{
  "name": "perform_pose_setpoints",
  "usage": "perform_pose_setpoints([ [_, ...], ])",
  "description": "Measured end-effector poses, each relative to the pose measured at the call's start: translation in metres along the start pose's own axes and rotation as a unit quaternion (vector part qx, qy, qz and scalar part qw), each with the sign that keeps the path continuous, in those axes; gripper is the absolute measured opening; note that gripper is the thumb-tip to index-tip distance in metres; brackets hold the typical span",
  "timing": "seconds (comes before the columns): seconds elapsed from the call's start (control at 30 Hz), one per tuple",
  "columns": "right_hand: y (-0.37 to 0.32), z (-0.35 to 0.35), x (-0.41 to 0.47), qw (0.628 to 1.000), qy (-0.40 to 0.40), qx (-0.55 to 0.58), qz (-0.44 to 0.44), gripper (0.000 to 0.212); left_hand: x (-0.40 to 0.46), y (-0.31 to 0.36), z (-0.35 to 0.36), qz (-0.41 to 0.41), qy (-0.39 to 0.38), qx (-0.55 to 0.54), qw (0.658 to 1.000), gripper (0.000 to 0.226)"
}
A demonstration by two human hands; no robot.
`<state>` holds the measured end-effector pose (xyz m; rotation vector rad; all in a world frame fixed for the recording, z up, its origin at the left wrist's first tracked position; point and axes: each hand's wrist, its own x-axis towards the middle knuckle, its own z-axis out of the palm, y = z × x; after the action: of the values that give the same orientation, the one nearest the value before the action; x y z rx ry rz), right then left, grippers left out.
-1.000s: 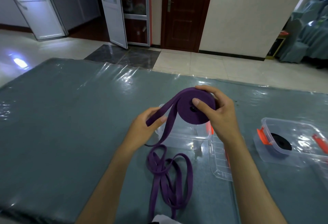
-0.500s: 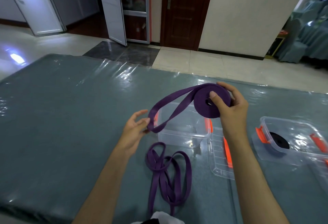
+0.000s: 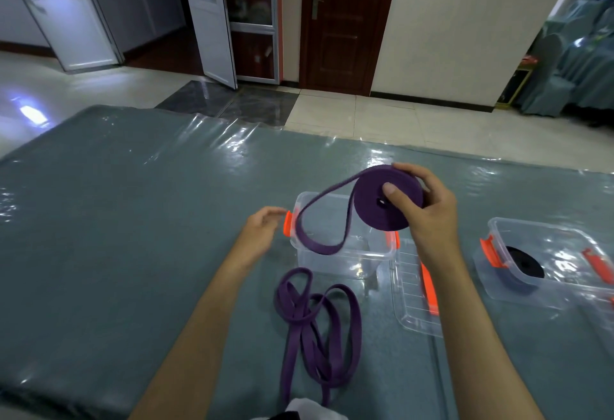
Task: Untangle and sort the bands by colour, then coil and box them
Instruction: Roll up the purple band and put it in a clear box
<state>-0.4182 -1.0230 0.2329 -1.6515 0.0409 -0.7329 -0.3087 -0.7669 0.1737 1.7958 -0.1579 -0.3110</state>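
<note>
Coil: purple band coil (image 3: 387,202) held above the open clear box (image 3: 342,246), mid-bench, apparently for winding before boxing.
Right hand: right hand (image 3: 422,210) grips the coil, thumb pressed by its centre, fingers (image 3: 410,170) curled over the rim to stop it unwinding.
Left hand: left hand (image 3: 262,230) hovers beside the slack loop, fingers relaxed, holding nothing.
Slack: loose purple tail (image 3: 312,326) lies heaped toward the near bench edge.
Boxed: black coil (image 3: 525,261) sits in the second box (image 3: 548,253), right side.

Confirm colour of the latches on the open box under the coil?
Orange latches on the clear box, seen in the head view.
</note>
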Motion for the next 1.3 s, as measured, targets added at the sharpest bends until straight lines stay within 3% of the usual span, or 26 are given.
perform_pose_setpoints([
  [0.07, -0.003, 0.003, -0.001, 0.999, -0.042, -0.007, -0.008, 0.034, 0.000, 0.021, 0.007, 0.106, 0.012, 0.005, 0.994, 0.023],
  [0.13, -0.006, 0.007, 0.000, 0.997, -0.077, -0.017, -0.015, 0.033, -0.001, 0.044, 0.014, 0.198, -0.035, -0.019, 0.979, 0.026],
  [0.27, -0.013, 0.013, 0.001, 0.991, -0.127, -0.022, -0.043, 0.033, -0.002, 0.077, 0.029, 0.276, -0.147, -0.025, 0.949, 0.034],
  [0.43, -0.021, 0.012, 0.000, 0.990, -0.132, -0.017, -0.052, 0.033, -0.001, 0.079, 0.030, 0.264, -0.155, -0.137, 0.942, 0.021],
  [0.67, -0.026, 0.027, -0.004, 0.996, -0.065, 0.021, -0.054, 0.038, -0.007, 0.059, 0.028, 0.228, -0.178, -0.226, 0.930, 0.042],
  [0.9, -0.033, 0.042, -0.008, 0.995, -0.006, 0.090, -0.041, 0.037, -0.016, 0.054, 0.043, 0.250, -0.067, -0.297, 0.919, 0.036],
  [1.07, -0.030, 0.053, -0.010, 0.996, 0.016, 0.088, -0.022, 0.035, -0.025, 0.043, 0.057, 0.233, -0.061, -0.292, 0.925, 0.048],
  [1.17, -0.026, 0.045, -0.009, 0.995, -0.032, 0.087, 0.044, 0.034, -0.022, 0.042, 0.048, 0.227, -0.020, -0.296, 0.928, 0.045],
  [1.3, -0.028, 0.015, 0.001, 0.966, -0.218, 0.067, 0.119, 0.040, -0.018, 0.042, 0.040, 0.228, 0.036, -0.315, 0.920, 0.038],
])
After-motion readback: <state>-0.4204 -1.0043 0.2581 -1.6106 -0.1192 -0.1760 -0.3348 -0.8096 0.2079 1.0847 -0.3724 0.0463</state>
